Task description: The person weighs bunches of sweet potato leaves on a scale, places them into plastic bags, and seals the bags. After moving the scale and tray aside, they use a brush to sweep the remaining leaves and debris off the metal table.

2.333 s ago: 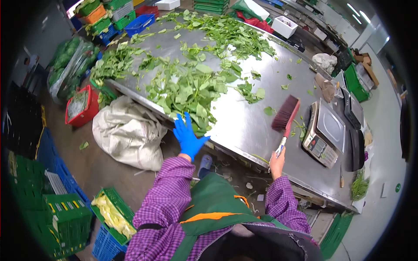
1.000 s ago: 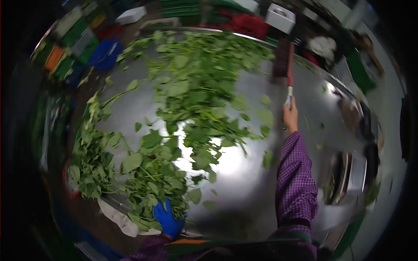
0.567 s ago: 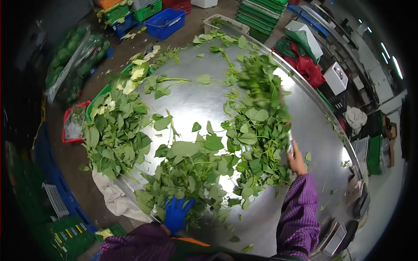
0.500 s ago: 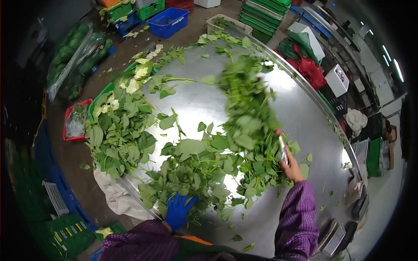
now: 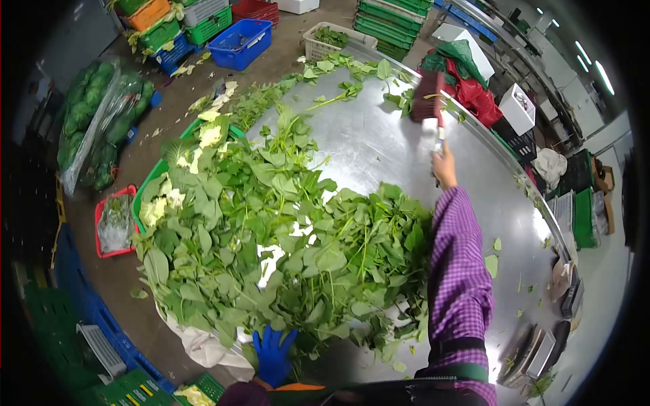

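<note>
My right hand (image 5: 445, 168), bare, grips the handle of a hand brush (image 5: 426, 98) with dark red bristles, held out over the far right part of the metal table (image 5: 352, 145). A few leafy sprigs (image 5: 399, 100) lie right beside the bristles. Wearing a blue glove, my left hand (image 5: 273, 355) is spread at the near edge, its fingertips against a broad heap of green leafy stems (image 5: 325, 250). That heap covers the left and middle of the tabletop.
Against the table's left side stands a green crate (image 5: 150, 177) with pale leaf scraps. On the floor are a red crate (image 5: 101, 233), a blue crate (image 5: 238, 46), a bag of cabbages (image 5: 91, 122) and a beige crate (image 5: 318, 47). White boxes and red netting (image 5: 467, 98) line the right side.
The right hand has swung the brush away to the far right edge. Leaves from the table's middle now lie further left, in one wider heap. My left hand remains near the front edge.
</note>
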`<action>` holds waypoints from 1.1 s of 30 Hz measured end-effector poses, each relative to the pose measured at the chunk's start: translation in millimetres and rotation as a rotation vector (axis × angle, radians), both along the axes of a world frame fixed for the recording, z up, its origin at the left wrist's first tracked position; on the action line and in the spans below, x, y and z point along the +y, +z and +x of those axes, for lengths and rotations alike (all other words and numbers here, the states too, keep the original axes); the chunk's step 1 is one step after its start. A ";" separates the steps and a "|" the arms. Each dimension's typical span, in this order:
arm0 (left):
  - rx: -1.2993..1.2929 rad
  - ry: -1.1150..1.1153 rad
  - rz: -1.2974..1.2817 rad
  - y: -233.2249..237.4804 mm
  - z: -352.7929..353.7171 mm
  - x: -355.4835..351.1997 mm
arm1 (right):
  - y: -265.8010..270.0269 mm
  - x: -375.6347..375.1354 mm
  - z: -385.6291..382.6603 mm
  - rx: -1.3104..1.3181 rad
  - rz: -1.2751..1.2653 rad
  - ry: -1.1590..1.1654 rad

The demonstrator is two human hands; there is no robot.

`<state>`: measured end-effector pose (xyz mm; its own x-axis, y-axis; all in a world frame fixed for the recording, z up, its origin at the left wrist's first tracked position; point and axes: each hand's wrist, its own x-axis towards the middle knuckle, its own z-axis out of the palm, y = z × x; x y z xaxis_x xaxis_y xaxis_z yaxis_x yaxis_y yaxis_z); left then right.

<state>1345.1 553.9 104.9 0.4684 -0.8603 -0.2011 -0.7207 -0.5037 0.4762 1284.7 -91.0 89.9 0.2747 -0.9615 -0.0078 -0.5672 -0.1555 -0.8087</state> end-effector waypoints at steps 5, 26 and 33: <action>0.051 -0.039 0.008 -4.8 8.1 0.2 | 14.4 59.5 63.5 0.306 0.233 0.298; 0.012 -0.030 -0.094 4.7 19.3 -1.7 | 70.8 223.2 43.5 0.278 -0.027 1.031; 0.080 0.056 -0.191 26.1 38.5 32.8 | 97.2 289.0 -220.3 0.252 -0.175 0.111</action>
<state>1383.6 586.8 131.0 0.5057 -0.8594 -0.0758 -0.6500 -0.4372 0.6215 1064.4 198.0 187.1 0.3883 -0.9186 0.0734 -0.7181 -0.3516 -0.6006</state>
